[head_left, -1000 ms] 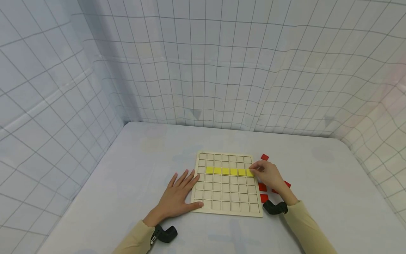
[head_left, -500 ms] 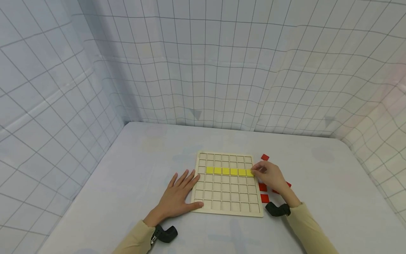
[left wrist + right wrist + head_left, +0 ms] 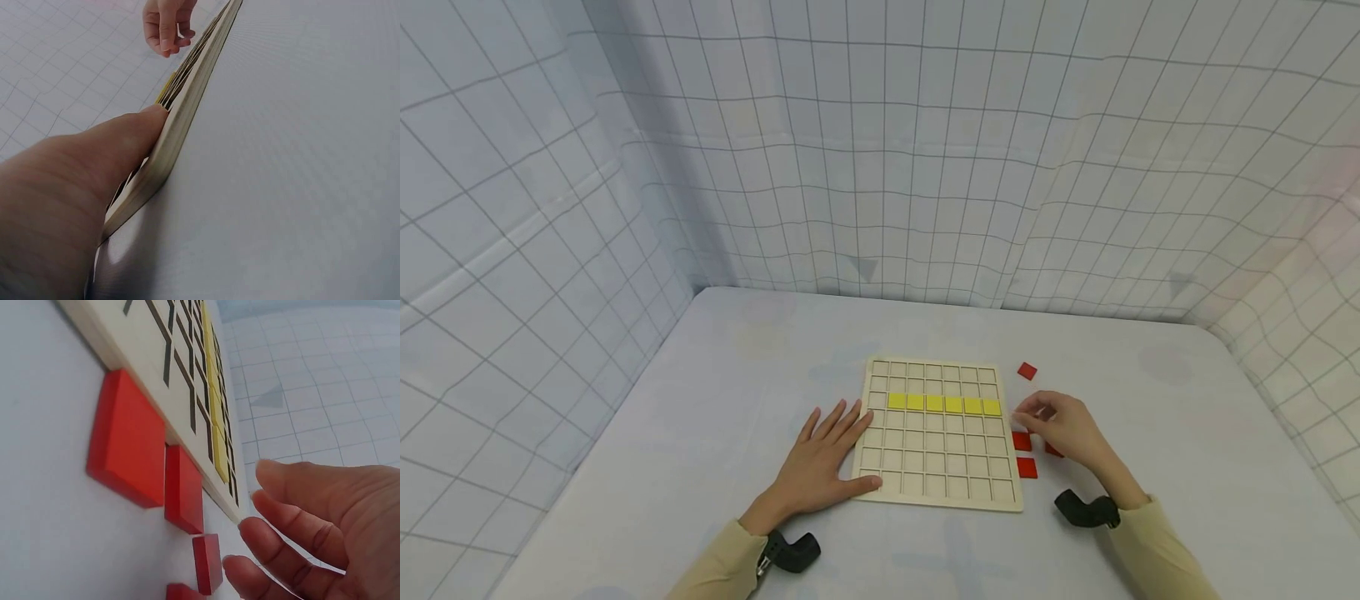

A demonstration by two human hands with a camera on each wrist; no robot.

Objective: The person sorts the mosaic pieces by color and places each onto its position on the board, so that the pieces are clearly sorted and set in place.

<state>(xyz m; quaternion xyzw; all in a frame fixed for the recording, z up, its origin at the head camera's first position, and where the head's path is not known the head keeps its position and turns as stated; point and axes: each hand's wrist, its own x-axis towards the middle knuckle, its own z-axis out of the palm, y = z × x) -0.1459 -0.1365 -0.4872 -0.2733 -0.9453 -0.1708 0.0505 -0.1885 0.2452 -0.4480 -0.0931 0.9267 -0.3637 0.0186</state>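
Observation:
A pale wooden grid board point(image 3: 925, 503) lies flat in the head view. Yellow square tiles point(image 3: 953, 405) fill its third row from the back, except the leftmost cell. My left hand point(image 3: 820, 471) is spread at the board's left side, fingertips at the edge and thumb on the near corner; the left wrist view shows the thumb point(image 3: 140, 128) resting on the rim. Just off the right edge hovers my right hand point(image 3: 1063, 427), fingers loosely bent around nothing. Below it, red square tiles point(image 3: 1027, 467) lie beside the board; the right wrist view shows several, one red tile point(image 3: 128, 444) closest.
Another red tile point(image 3: 1027, 371) lies apart, off the board's back right corner. A white tabletop point(image 3: 760, 350) carries everything. Grid-patterned white curtains point(image 3: 865, 167) stand behind the table and at both sides. A black wrist camera point(image 3: 1086, 508) sits on my right wrist.
My right hand has let go of the rightmost yellow tile, which stays in its cell. It has moved right and toward me, off the board. The left hand has stayed put.

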